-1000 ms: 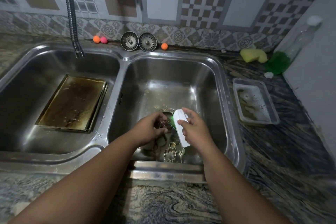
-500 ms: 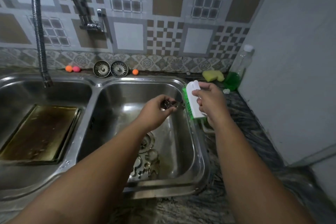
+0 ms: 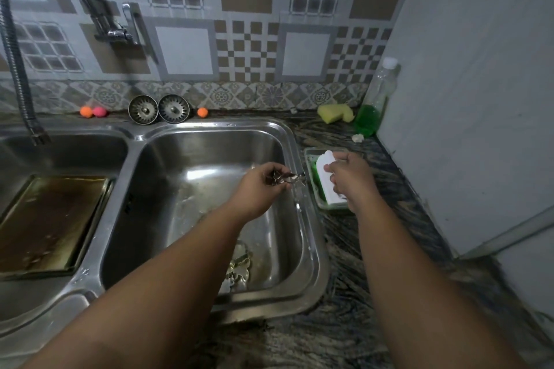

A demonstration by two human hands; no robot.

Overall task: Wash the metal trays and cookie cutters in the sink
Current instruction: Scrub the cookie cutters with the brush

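Note:
My left hand point(image 3: 259, 189) grips a small metal cookie cutter point(image 3: 286, 180) above the right edge of the right sink basin point(image 3: 209, 165). My right hand point(image 3: 349, 180) holds a white scrub brush point(image 3: 326, 180) with green bristles, lowered into a clear plastic container point(image 3: 311, 159) on the counter. More cookie cutters point(image 3: 239, 269) lie on the basin floor, partly hidden by my left forearm. A stained, browned metal tray point(image 3: 48, 222) rests in the left basin.
A flexible faucet hose point(image 3: 18, 69) hangs over the left basin. Two sink strainers point(image 3: 159, 109) and small orange and pink balls point(image 3: 93, 111) sit behind the sinks. A yellow sponge point(image 3: 332, 113) and a bottle of green liquid point(image 3: 373, 105) stand at the back right, beside a wall.
Both hands rose from the drain area and moved right. The left one lifted a cookie cutter out of the basin; the right one carried the brush over to the plastic container.

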